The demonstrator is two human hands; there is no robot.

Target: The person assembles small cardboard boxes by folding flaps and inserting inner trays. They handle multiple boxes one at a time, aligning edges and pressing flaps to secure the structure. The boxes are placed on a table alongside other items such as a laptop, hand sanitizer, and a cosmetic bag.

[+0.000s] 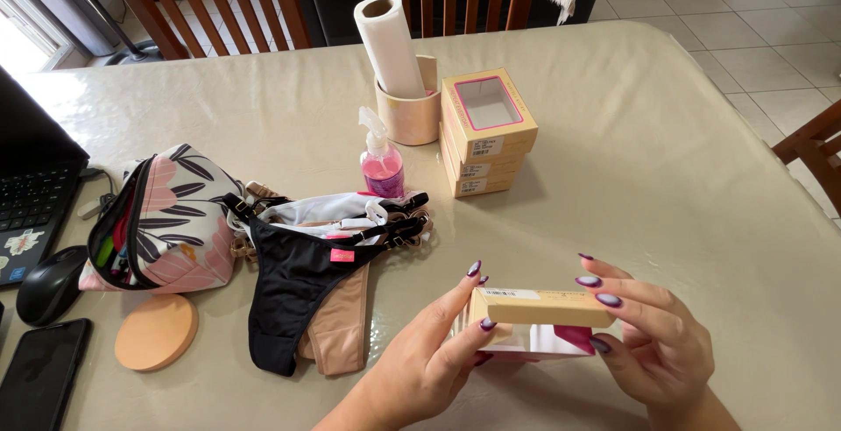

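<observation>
Both hands grip a tan box [539, 308] just above the table [666, 159]: left hand [429, 361] fingers curled on its left end, right hand [653, 339] fingers pinching its right end.

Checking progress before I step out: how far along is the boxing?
Three boxes sit stacked by the paper towel roll. The left hand and right hand hold another window box. The garment pile remains loose on the table.
</observation>
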